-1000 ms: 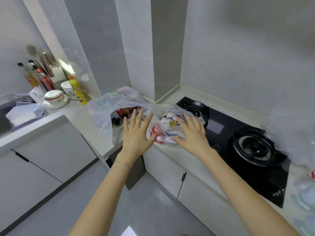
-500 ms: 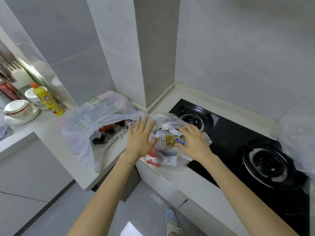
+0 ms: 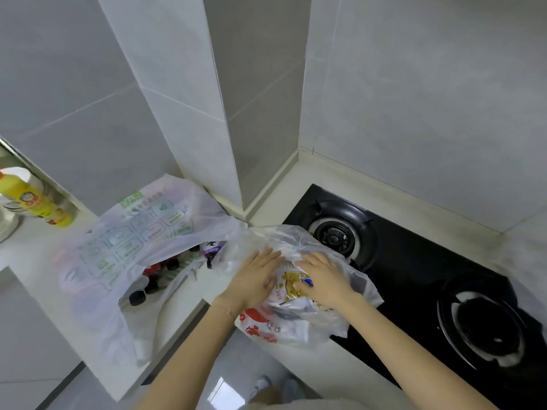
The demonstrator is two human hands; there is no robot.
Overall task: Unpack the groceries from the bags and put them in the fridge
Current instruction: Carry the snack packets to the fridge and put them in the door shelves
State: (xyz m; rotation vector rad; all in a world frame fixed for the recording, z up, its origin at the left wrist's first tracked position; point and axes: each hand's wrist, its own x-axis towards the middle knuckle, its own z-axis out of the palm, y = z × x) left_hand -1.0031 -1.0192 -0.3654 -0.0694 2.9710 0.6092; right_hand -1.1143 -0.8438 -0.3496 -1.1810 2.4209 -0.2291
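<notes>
The left hand (image 3: 254,281) is laid flat on the clear plastic bag (image 3: 296,239), fingers straight and close together, pointing away toward the wall. A thin bracelet (image 3: 228,311) is worn at that wrist. The right hand (image 3: 324,279) is laid on the same bag, fingers extended and lightly spread, thumb set against the edge of a yellow-and-white packet (image 3: 288,284). Nothing is seen to be pinched by either hand. The packet is contained in the bag, between the two hands, and is seen through the film.

The clear plastic bag is set near the front edge of the pale counter (image 3: 183,315), with its right side draped onto the black gas hob (image 3: 414,276). Red print is carried on its lower part.

Just to the left, a white bag with green print (image 3: 139,232) is laid on its side, mouth open toward the person. Dark-capped bottles (image 3: 137,297) and a purple-labelled item (image 3: 211,250) are visible in the mouth; the rest of its contents cannot be made out.

On the hob, the near burner (image 3: 337,235) is found just behind the clear bag, and the second burner (image 3: 485,321) well to the right. A yellow bottle (image 3: 35,199) is stood at the far left of the counter, against the grey tiled wall (image 3: 414,99).
</notes>
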